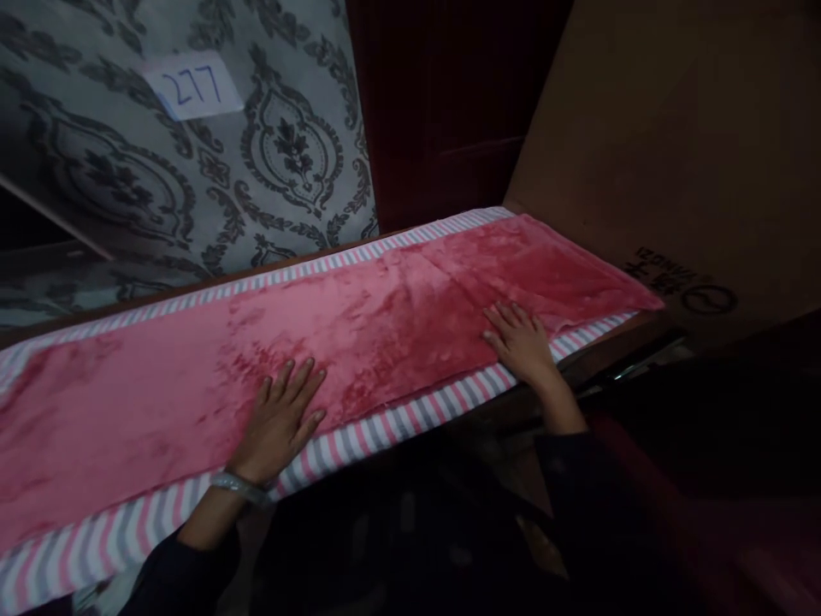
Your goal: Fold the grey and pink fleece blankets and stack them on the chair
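Striped table cover point(398, 423), pink plush cloth point(385, 334) spread on it, left hand point(279, 423) and right hand point(522, 342) flat, fingers released, pressing the cloth

Quick count from where I'm standing: two hands on the cloth, the left hand point(282, 419) and the right hand point(521, 340), both flat with fingers spread. One pink fuzzy cloth point(359, 334) laid out long. One striped sheet point(398, 419) under it, pink, white and grey stripes, covering the surface. One silver bangle point(239, 486), on the left wrist. One paper label point(192, 84) with 277 written on it, stuck to the patterned wall. One big cardboard sheet point(673, 137) on the right.
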`<state>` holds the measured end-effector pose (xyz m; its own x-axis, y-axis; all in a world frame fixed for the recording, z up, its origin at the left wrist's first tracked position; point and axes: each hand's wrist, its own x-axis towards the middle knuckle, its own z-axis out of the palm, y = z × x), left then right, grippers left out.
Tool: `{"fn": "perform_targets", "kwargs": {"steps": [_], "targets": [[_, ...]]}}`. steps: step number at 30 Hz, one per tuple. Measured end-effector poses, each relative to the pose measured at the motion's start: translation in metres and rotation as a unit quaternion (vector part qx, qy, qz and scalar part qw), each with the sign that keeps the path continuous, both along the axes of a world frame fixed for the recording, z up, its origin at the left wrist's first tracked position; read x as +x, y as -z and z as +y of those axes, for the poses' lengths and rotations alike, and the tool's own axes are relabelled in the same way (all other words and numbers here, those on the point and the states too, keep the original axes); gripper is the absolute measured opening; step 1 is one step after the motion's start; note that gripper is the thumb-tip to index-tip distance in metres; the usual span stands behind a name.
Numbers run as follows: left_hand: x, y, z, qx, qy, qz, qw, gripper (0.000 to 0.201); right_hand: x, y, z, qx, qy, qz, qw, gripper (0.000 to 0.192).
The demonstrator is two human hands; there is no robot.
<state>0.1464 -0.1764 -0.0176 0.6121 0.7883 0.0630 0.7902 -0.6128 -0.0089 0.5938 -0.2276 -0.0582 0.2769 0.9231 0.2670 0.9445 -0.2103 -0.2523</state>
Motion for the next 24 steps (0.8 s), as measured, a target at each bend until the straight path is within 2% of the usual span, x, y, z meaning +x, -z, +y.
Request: {"fn": "perform_targets", "kwargs": {"steps": [3,6,9,12,14,16,19,22,24], "targets": [[0.002,-0.004,-0.006,-0.004,-0.005,-0.02,1.0,0.061,-0.014,-0.011,0.001,0.014,0.003,-0.004,1.0,0.052],[0.02,-0.009,-0.01,0.012,0.006,-0.05,0.999,0.064,-0.052,-0.023,0.002,0.049,-0.054,-0.016,0.997,0.056],[0.035,-0.001,-0.014,0.006,0.036,-0.053,0.998,0.063,-0.086,-0.021,0.0,0.008,-0.085,-0.019,0.996,0.054],[0.035,0.01,-0.015,-0.009,0.051,-0.053,0.997,0.063,-0.094,-0.014,-0.001,-0.036,-0.076,-0.01,0.996,0.052],[0.028,0.008,-0.012,-0.026,0.065,-0.06,0.996,0.065,-0.086,-0.015,0.0,-0.048,-0.095,0.008,0.994,0.052],[0.022,-0.006,-0.006,-0.065,0.098,-0.071,0.99,0.062,-0.074,-0.024,0.006,-0.041,-0.131,0.042,0.99,0.051],[0.027,-0.041,0.014,-0.136,0.141,-0.104,0.975,0.047,-0.054,-0.049,0.03,0.026,-0.153,0.103,0.983,0.05],[0.045,-0.072,0.056,-0.162,0.112,-0.119,0.973,0.047,-0.034,-0.076,0.074,0.078,-0.136,0.143,0.977,0.05],[0.059,-0.084,0.096,-0.144,0.061,-0.106,0.982,0.049,-0.021,-0.09,0.11,0.062,-0.104,0.152,0.981,0.05]]}}
